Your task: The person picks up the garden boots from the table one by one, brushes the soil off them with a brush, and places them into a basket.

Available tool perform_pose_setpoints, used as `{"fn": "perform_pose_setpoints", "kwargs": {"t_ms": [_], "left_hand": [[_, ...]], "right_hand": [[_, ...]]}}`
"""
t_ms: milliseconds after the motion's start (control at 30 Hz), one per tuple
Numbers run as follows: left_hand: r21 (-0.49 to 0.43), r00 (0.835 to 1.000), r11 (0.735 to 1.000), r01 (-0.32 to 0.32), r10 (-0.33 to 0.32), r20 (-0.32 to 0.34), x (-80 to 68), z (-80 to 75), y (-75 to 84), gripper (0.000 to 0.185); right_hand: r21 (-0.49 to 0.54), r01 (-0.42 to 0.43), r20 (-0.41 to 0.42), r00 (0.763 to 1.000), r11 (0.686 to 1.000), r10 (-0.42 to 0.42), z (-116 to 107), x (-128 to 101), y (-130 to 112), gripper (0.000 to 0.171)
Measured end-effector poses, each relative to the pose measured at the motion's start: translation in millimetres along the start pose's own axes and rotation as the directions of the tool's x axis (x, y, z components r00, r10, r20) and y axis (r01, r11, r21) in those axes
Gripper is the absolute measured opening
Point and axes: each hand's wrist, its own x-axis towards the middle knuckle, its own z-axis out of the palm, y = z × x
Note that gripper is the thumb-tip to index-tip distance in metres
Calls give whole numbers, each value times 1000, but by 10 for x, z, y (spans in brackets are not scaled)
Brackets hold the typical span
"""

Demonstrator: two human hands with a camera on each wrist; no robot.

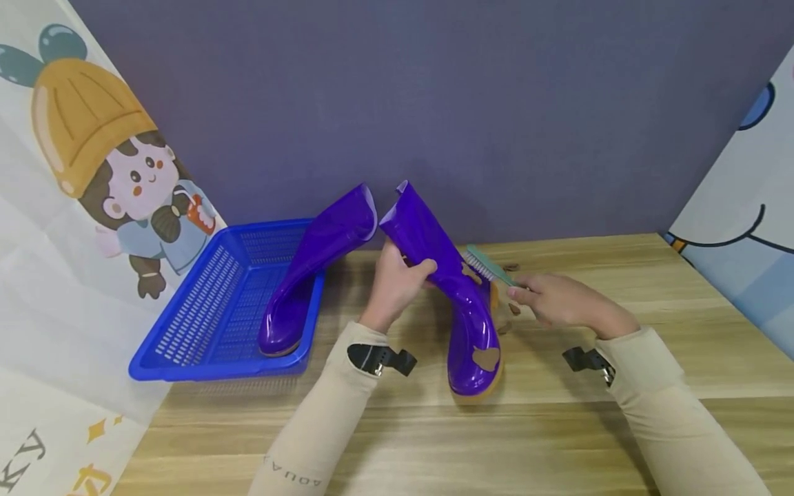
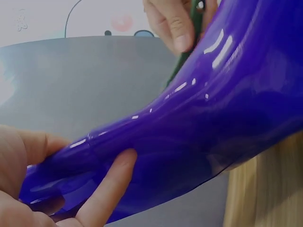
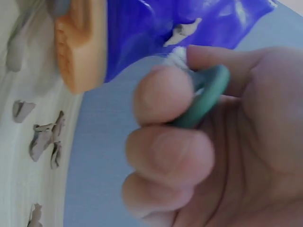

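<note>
A glossy purple rain boot (image 1: 474,324) leans on the table, toe toward me, with brown mud patches (image 1: 486,358) on its toe and ankle. My left hand (image 1: 400,282) grips its shaft; in the left wrist view the thumb and fingers wrap round the purple rubber. In my right hand (image 1: 555,300) is the handle of a green brush (image 1: 490,264) with white bristles. The bristles lie right at the mud on the boot's ankle. From the right wrist view, curled fingers (image 3: 165,151) hold the green handle close to the boot's orange sole (image 3: 83,47).
A blue plastic basket (image 1: 226,372) stands at the left, with a second purple boot (image 1: 322,238) leaning out over its right side. Several brown mud flakes (image 3: 41,139) lie on the wooden table (image 1: 577,441) beside the boot. A grey-blue panel (image 1: 434,103) rises behind.
</note>
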Motion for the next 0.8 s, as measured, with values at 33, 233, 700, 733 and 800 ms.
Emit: {"fn": "perform_pose_setpoints", "kwargs": {"t_ms": [33, 233, 700, 733, 800], "left_hand": [[-8, 1000, 1000, 0, 0, -12, 0, 7, -2, 58], [-91, 998, 996, 15, -20, -53, 8, 26, -4, 59], [-57, 1000, 998, 8, -9, -25, 27, -49, 0, 61], [-46, 1000, 999, 5, -6, -23, 27, -49, 2, 60], [-30, 1000, 1000, -1, 0, -16, 27, -48, 10, 60]], "right_hand": [[1, 22, -21, 1000, 1000, -22, -16, -8, -7, 37], [71, 175, -79, 982, 982, -169, -90, -69, -56, 31], [59, 94, 119, 988, 994, -100, 46, -13, -57, 26], [31, 78, 100, 992, 996, -81, 56, -3, -55, 28], [-5, 43, 70, 997, 999, -43, 68, 15, -51, 31]]}}
